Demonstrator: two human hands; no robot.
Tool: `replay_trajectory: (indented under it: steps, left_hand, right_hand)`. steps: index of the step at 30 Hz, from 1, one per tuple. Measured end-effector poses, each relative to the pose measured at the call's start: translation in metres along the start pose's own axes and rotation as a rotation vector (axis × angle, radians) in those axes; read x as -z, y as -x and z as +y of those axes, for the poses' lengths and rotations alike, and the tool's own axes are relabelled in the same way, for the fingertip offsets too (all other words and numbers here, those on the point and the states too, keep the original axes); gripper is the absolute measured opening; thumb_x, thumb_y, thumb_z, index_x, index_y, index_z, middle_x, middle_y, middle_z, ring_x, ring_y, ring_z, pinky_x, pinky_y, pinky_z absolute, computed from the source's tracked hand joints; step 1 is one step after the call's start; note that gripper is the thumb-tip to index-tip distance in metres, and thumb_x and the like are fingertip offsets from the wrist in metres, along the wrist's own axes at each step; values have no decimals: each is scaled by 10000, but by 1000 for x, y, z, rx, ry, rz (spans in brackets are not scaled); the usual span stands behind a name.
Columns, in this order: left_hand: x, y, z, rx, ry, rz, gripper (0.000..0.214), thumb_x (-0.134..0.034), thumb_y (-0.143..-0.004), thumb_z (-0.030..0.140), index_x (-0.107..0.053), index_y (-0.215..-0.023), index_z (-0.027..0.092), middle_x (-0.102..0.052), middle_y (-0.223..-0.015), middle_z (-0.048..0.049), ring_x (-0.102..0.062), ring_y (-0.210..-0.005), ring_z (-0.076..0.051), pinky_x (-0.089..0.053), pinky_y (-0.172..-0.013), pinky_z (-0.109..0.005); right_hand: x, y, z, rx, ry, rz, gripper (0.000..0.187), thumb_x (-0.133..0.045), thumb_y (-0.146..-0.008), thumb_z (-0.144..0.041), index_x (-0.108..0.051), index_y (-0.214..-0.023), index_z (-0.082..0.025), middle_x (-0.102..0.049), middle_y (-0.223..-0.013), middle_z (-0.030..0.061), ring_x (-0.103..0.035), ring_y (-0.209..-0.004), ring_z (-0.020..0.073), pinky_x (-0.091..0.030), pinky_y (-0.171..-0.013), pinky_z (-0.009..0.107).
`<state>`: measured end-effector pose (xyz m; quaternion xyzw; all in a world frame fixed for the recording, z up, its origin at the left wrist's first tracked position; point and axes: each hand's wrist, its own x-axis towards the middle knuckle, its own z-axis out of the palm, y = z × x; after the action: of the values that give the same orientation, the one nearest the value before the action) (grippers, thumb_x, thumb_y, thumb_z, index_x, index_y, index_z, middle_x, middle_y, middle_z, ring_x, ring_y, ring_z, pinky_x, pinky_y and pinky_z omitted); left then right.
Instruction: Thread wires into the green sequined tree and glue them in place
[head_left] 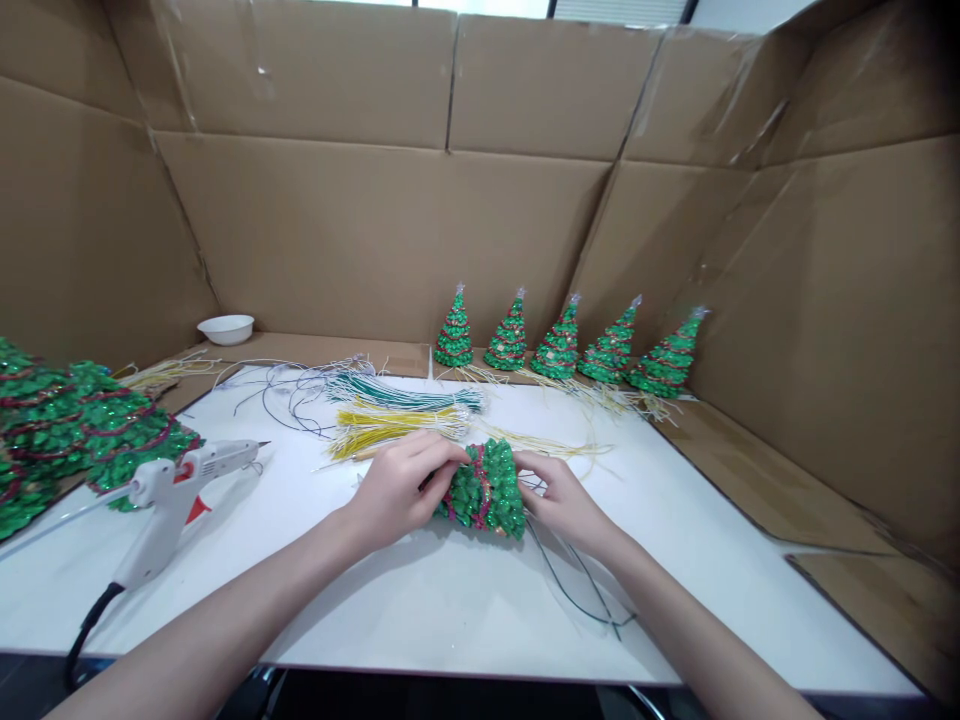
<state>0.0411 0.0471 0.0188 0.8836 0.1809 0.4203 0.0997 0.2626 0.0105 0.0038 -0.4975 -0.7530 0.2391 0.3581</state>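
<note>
Leftmost, several green trees with red garlands are crowding the edge of the view. Just beside them, a white glue gun with a red trigger is pointing its nozzle rightward, and farther back a white bowl is sitting by the cardboard wall. Dark wires are curling over the white surface, next to a green wire bundle and a yellow wire bundle. In front of these, the left hand is pinching the small tree, thumb and fingers clamped on its side. That tree is lying on its side between both hands, its broad end facing right. The right hand is touching that end; its fingertips are partly hidden, so I cannot tell how far they are closing. Below it, a green wire is looping across the surface. Behind, five decorated trees with star tops are standing in a row.
</note>
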Motion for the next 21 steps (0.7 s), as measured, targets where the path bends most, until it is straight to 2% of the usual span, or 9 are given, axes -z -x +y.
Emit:
replay_trajectory:
  steps: [10,21]
  left_hand:
    - [2,0,1,-2,2,-17,171,-458,-918,103,-623,-953,134,-635,-785,-53,-571,-742,-161,-463,-678,-279]
    - [2,0,2,11,0,-41,174,-448,-928,116,-617,-958,139,-620,-777,-48,-562,-744,-160,-460,-679,-279]
  right_hand:
    - [0,1,1,-15,5,-14,231,-445,-857,-297,-637,-830,-172,-662,-794,62,-613,-786,220,-475,-779,337]
    - [0,1,1,-24,33,-31,219,-459,-847,-288,-639,-844,-163,-661,-825,81,-627,-902,260,-462,-826,364]
